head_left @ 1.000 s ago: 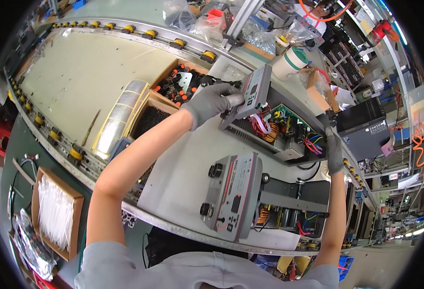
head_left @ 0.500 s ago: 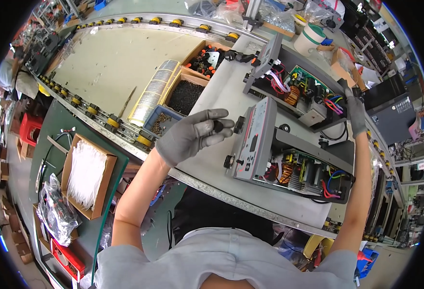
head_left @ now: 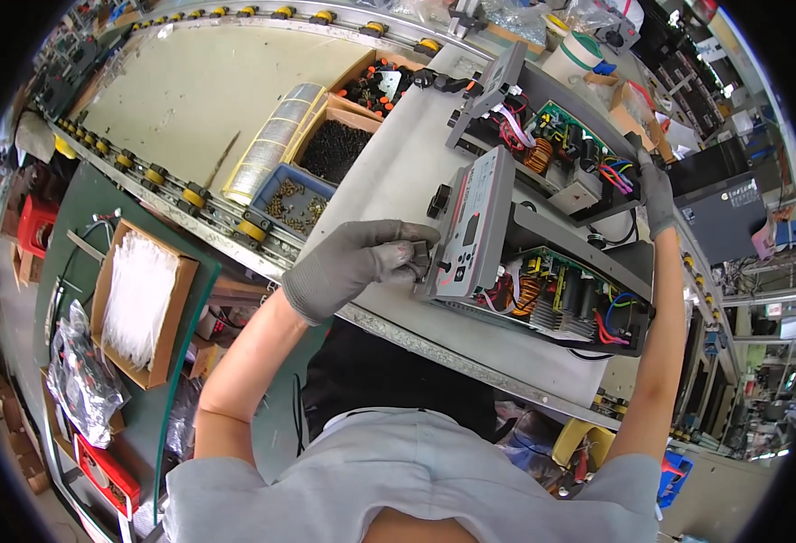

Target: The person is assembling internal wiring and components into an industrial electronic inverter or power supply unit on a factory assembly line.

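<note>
the near device (head_left: 561, 294) lies open-topped on the pale work surface (head_left: 362, 195), its front panel (head_left: 476, 231) facing left with one black knob (head_left: 438, 201) visible. at the panel's lower edge, the gloved left hand (head_left: 348, 262) has its fingers bent and drawn in narrow; what they pinch is hidden. the gloved right hand (head_left: 657, 195) is at the rear of the far device (head_left: 565, 145), its finger spread impossible to tell. further left sits a blue tray (head_left: 277, 220) of small brass-coloured parts.

The left hand (head_left: 348, 265) curls its fingers (head_left: 407, 233) at the nearer machine (head_left: 550, 233), the right hand (head_left: 657, 192) beside the farther machine (head_left: 556, 156).
</note>
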{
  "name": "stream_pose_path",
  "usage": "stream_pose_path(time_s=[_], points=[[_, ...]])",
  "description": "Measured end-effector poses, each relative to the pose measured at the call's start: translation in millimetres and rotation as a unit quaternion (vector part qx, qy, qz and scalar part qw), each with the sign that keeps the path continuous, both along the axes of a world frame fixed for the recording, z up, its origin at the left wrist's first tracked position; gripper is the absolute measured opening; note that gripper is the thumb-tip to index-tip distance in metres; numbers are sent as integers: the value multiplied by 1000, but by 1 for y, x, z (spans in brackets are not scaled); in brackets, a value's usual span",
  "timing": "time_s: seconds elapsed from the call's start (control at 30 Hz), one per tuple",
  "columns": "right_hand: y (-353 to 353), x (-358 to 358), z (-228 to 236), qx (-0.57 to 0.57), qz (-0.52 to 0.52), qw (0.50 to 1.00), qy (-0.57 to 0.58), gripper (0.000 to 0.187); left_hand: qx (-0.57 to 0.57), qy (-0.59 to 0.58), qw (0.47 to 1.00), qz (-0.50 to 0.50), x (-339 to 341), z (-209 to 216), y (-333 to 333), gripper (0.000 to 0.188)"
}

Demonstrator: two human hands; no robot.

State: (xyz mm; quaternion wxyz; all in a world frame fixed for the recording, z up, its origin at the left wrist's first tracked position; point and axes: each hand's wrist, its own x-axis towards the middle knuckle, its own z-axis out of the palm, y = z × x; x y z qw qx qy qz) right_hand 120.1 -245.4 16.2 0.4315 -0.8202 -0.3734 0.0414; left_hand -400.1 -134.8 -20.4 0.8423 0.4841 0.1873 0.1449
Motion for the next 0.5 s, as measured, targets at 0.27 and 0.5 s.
stream_pose_path(time_s=[0.27,0.5], points=[[1,-18,8,-5,-20,998,57,48,3,-6,998,-70,14,-13,9,40],[3,-22,8,15,-21,997,72,40,19,-69,995,-74,18,-27,20,34]])
